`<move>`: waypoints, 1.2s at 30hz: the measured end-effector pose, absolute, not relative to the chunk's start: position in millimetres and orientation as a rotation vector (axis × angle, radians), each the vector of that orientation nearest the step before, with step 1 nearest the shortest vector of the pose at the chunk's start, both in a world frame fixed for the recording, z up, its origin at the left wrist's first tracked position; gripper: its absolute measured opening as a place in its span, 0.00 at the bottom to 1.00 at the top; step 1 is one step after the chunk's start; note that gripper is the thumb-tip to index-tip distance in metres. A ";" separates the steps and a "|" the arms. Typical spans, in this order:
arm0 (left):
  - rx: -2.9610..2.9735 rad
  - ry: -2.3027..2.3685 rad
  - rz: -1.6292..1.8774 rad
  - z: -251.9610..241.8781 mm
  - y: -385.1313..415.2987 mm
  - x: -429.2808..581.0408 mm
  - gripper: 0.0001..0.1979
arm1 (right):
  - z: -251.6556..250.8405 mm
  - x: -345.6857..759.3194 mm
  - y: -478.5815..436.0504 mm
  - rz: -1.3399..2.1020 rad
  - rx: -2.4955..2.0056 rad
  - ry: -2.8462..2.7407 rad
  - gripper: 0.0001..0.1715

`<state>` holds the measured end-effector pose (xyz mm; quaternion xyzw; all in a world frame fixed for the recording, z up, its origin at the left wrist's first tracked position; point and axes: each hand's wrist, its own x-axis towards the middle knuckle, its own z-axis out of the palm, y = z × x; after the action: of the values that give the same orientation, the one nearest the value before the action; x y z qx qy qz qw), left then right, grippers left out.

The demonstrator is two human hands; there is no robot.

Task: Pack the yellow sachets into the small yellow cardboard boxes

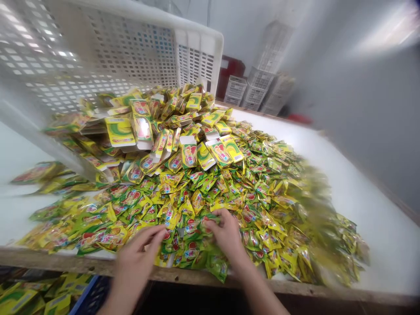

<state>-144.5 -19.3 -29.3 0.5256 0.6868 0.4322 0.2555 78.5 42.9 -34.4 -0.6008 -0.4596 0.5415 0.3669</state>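
A wide heap of small green and yellow packets (259,205) covers the table's near part. Behind and left of it lie flat-sided yellow and green boxes (120,131), some with white flaps open. My left hand (139,249) is low over the packets near the front edge, thumb and fingers closed together; what they hold, if anything, is too small to make out. To its right, my right hand (225,232) pinches a green packet (207,223) between thumb and fingers.
A white perforated crate (200,40) lies tipped behind the boxes. Below the wooden table edge (177,274), a blue crate (88,295) and more yellow boxes (19,299) show at lower left. Stacked crates (235,89) stand by the back wall.
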 end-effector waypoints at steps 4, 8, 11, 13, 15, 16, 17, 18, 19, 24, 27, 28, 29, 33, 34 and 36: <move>1.630 1.671 0.911 -41.4 35.9 -76.5 0.09 | -44.0 71.7 40.3 1.046 -1.631 -1.371 0.13; 1.610 1.685 0.921 -39.3 46.1 -54.9 0.03 | -49.7 77.2 31.3 0.967 -1.592 -1.452 0.17; 1.563 1.648 0.943 -37.5 35.4 -60.5 0.03 | -53.1 80.1 26.6 0.955 -1.533 -1.498 0.21; 1.522 1.620 0.968 -36.8 26.4 -64.1 0.03 | -50.4 82.1 26.1 0.889 -1.487 -1.556 0.20; 1.430 1.554 1.044 -34.6 19.1 -65.2 0.02 | -43.2 83.9 27.4 0.898 -1.439 -1.565 0.18; 1.370 1.508 1.095 -32.2 17.2 -65.0 0.03 | -38.7 84.6 28.5 0.970 -1.412 -1.538 0.17; 1.319 1.455 1.139 -28.6 17.4 -64.7 0.04 | -34.3 84.9 30.0 1.071 -1.381 -1.481 0.15; 1.296 1.418 1.170 -23.8 20.5 -64.5 0.05 | -30.6 85.1 31.7 1.175 -1.350 -1.404 0.14; 1.304 1.408 1.188 -17.8 27.1 -64.9 0.05 | -27.8 85.2 33.5 1.261 -1.325 -1.319 0.14; 1.363 1.732 1.367 16.2 115.9 -80.2 0.14 | -33.9 88.8 36.9 1.288 -1.309 -1.151 0.15; 1.297 1.958 1.485 28.8 183.1 -93.5 0.21 | -43.3 93.7 33.1 1.330 -1.297 -1.156 0.17; 1.284 2.005 1.487 32.0 199.0 -96.5 0.22 | -44.2 96.1 31.9 1.366 -1.285 -1.136 0.18; 1.280 2.033 1.478 35.0 209.5 -98.6 0.20 | -43.0 99.0 31.4 1.400 -1.270 -1.108 0.19; 1.368 1.997 1.451 42.5 188.9 -100.0 0.14 | -13.6 112.4 38.3 1.280 -1.244 -1.071 0.17; 1.408 1.955 1.426 41.6 170.4 -100.3 0.15 | -1.6 114.5 42.7 1.175 -1.247 -1.098 0.14; 1.472 1.857 1.309 33.9 126.1 -102.2 0.18 | 22.0 114.5 53.7 0.941 -1.227 -1.168 0.11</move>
<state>-102.2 126.1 33.9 0.5309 0.6698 0.4722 0.2158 114.5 53.7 22.0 -0.5221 -0.4967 0.4001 0.5663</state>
